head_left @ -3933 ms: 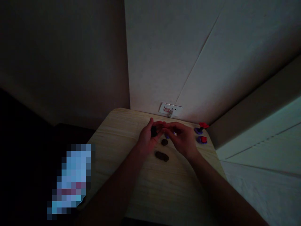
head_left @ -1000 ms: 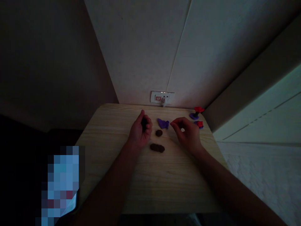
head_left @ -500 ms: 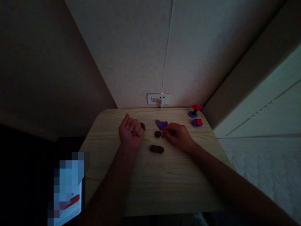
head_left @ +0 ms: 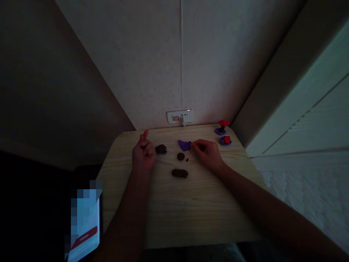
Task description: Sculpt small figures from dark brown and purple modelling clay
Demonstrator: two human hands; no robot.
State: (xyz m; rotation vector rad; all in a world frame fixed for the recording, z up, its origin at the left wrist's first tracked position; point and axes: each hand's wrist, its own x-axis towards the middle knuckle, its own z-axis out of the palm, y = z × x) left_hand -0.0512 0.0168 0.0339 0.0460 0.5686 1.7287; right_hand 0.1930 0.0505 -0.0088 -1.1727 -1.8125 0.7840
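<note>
Currently, right hand (head_left: 208,153) touches purple, flattened clay-like piece (head_left: 183,145) behind round brown clay-like ball (head_left: 180,156); left hand (head_left: 143,153) curled left of ball. Can't tell if either grip's clamped. Over-pinching could deform purple piece.

The left hand (head_left: 143,155) hides its palm; anything the right hand (head_left: 208,154) pinches is unclear; the screen (head_left: 86,234) is cut off below.

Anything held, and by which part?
The right hand has its fingers at the right end of the irregular purple claylike piece; whether it grips can't be told. Left hand: nothing visibly held.
</note>
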